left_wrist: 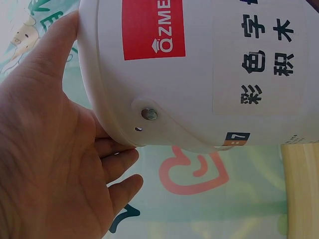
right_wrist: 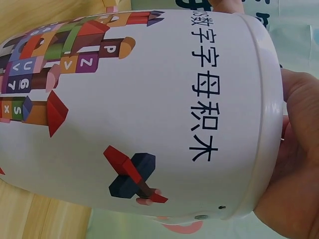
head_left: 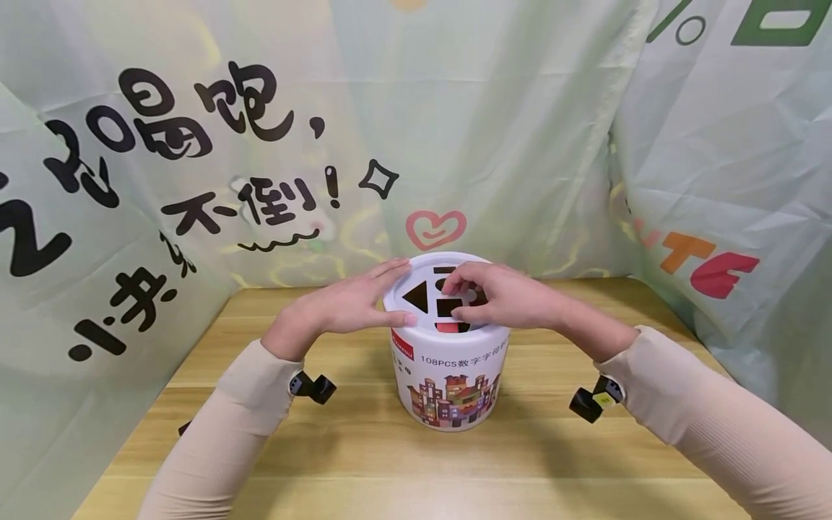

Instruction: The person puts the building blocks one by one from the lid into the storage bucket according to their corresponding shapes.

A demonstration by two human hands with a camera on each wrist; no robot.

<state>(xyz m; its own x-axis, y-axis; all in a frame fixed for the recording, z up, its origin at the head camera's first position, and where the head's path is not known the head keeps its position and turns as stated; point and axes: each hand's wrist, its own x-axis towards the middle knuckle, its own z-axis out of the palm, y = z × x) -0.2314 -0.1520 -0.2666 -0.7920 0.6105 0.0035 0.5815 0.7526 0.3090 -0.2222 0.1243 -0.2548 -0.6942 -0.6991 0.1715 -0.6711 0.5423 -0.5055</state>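
A white toy-block bucket (head_left: 448, 383) stands upright, printed with colourful blocks. Its white lid (head_left: 422, 269) has cut-out shapes, including a triangle; something red shows through the front hole. My left hand (head_left: 354, 300) rests on the left rim, thumb on the near side and fingers reaching to the far side. In the left wrist view, that hand's fingers (left_wrist: 122, 164) spread beside the rim, their tips partly hidden. My right hand (head_left: 510, 296) comes over the right rim, fingers bent and thumb down among the holes, gripping the lid. The right wrist view hides those fingertips behind the rim (right_wrist: 269, 114).
The bucket stands on a wooden table (head_left: 325, 462). A printed cloth (head_left: 507, 130) with black characters and a pink heart hangs behind and at both sides. Small black cameras (head_left: 315, 388) are strapped to both wrists, over beige sleeves (head_left: 234, 426).
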